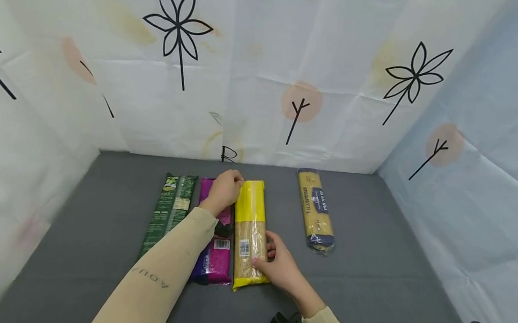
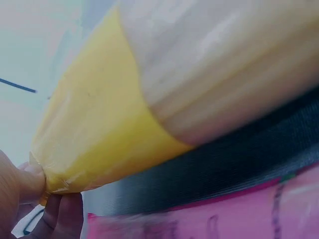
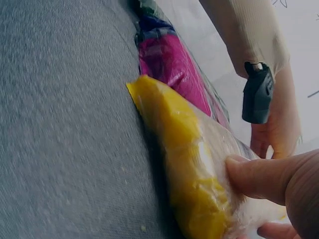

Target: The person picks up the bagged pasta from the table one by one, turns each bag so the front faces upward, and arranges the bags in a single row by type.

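Note:
A yellow and clear pack of spaghetti (image 1: 249, 231), with a barcode on its face, lies lengthwise on the grey cloth. Its far yellow end is pinched between thumb and fingers of my left hand (image 1: 224, 193), as the left wrist view shows close up. Nearer me, my right hand (image 1: 283, 270) grips the pack's right side, the thumb (image 3: 254, 174) on top of the clear film. Just left of it lies a purple and magenta pack (image 1: 220, 262), partly covered by my left hand and forearm. Beyond that is a dark green pack (image 1: 163, 220), its near end hidden by the sleeve.
Apart on the right lies another spaghetti pack (image 1: 314, 206), tan with dark blue ends. The grey cloth (image 1: 368, 281) covers the surface. Pale patterned sheets (image 1: 258, 55) stand behind it and at both sides.

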A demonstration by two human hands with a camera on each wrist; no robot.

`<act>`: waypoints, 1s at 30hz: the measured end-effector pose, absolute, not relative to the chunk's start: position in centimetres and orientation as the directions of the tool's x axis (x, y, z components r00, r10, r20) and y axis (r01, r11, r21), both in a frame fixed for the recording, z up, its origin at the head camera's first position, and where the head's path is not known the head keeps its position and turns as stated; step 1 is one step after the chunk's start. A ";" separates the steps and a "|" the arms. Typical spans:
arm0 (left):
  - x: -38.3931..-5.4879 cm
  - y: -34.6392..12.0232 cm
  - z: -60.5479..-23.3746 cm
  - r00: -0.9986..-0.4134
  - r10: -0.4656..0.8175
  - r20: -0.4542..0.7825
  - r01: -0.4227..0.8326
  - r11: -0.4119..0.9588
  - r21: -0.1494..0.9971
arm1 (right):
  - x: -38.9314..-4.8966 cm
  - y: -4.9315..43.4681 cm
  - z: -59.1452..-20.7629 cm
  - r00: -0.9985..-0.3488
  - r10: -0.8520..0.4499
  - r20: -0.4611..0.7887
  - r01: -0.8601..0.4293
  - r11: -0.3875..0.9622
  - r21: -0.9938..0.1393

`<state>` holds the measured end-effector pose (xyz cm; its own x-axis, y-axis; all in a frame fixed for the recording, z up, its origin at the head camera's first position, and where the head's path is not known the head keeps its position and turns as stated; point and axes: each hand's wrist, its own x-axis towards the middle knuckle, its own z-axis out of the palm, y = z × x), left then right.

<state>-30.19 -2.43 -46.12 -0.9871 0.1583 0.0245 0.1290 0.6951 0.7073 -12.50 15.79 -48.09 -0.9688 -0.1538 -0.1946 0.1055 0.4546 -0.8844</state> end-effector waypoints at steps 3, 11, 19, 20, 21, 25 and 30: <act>-30.1 -2.6 -45.6 -0.983 0.166 0.078 0.170 0.661 0.731 | -12.4 15.8 -48.0 -0.968 -0.161 -0.190 0.114 0.393 -0.912; -29.6 -3.2 -44.9 -0.983 0.144 0.114 0.178 0.587 0.790 | -12.5 15.2 -48.3 -0.974 -0.162 -0.157 0.106 0.289 -0.951; -29.6 -3.7 -44.6 -0.982 0.110 0.152 0.188 0.560 0.807 | -12.9 15.1 -48.2 -0.981 -0.152 -0.124 0.090 0.216 -0.972; -29.5 -3.8 -44.5 -0.981 0.109 0.158 0.192 0.554 0.810 | -13.0 15.2 -48.2 -0.982 -0.149 -0.112 0.079 0.212 -0.974; -29.5 -3.8 -44.4 -0.981 0.104 0.162 0.193 0.550 0.812 | -13.1 15.2 -48.0 -0.984 -0.143 -0.105 0.073 0.213 -0.974; -29.3 -4.0 -44.2 -0.981 0.079 0.176 0.190 0.546 0.816 | -13.3 15.4 -47.4 -0.989 -0.128 -0.078 0.046 0.235 -0.971; -28.9 -4.2 -44.0 -0.982 0.047 0.181 0.178 0.535 0.826 | -13.5 15.6 -46.3 -0.996 -0.089 -0.030 -0.001 0.335 -0.942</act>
